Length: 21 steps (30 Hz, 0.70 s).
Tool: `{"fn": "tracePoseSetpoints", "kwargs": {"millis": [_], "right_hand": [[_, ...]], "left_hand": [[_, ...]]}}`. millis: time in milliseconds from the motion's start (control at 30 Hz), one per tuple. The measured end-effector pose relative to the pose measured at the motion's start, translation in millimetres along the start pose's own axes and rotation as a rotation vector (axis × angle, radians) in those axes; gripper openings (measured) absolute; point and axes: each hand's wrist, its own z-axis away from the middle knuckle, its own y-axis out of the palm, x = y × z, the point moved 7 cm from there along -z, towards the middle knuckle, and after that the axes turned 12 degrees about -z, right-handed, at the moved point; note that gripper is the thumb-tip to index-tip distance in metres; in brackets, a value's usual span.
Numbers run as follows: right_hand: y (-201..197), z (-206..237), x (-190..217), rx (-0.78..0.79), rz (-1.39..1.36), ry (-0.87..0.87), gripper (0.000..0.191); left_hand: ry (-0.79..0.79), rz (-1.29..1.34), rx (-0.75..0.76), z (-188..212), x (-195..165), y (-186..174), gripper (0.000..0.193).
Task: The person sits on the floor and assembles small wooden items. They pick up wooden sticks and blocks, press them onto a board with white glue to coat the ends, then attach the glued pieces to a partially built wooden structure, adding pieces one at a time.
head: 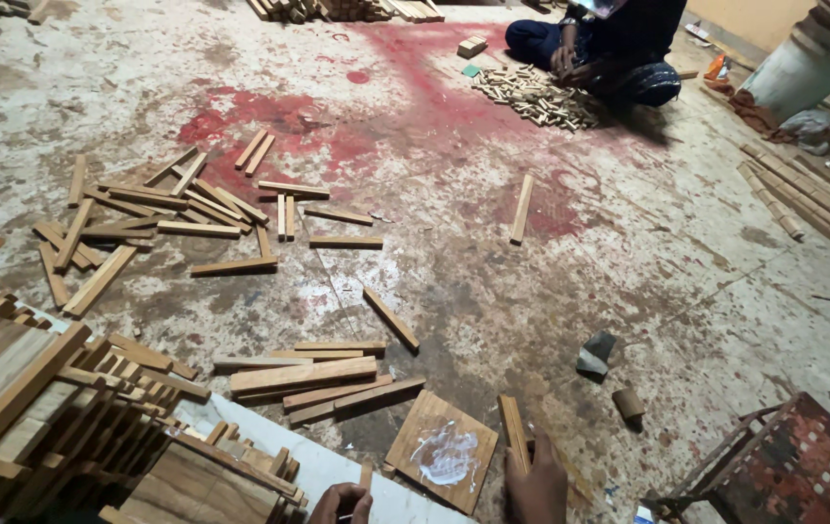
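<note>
**Hands at the near edge, beside the glue board**

We are looking down at a stained concrete floor [628, 252] strewn with wooden strips. Our right hand [537, 485] is resting at the near edge, its fingers curled around the near end of a short wooden slat [513, 432], which is lying just right of a square board [442, 449] smeared with white glue [447, 456]. The slat is running away from the fingers toward the far side, touching or nearly touching the board's right edge. Our left hand [340, 505] is showing only partly at the bottom; its fingers are bent narrow around something thin, and we cannot tell what. To the left, a heap of stacked wood [56, 417] is piling up. Far across the floor, another person [609, 44] is sitting beside a pile of small blocks [536, 95].
</note>
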Motion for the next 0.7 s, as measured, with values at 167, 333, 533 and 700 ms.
{"fn": "tracePoseSetpoints", "kwargs": {"millis": [167,333,533,700], "right_hand": [[2,-2,1,0.022,0.039,-0.004,0.057],[1,-3,3,0.002,0.018,-0.031,0.059],[1,-3,2,0.008,0.026,-0.031,0.062],[2,-3,1,0.012,0.02,0.003,0.058]], "left_hand": [[0.012,-0.015,0.046,-5,-2,4,0.025],[0.079,0.064,0.028,-6,-8,8,0.029],[-0.087,-0.011,-0.025,-2,4,9,0.024],[-0.076,0.042,-0.059,-1,1,9,0.018]]}}
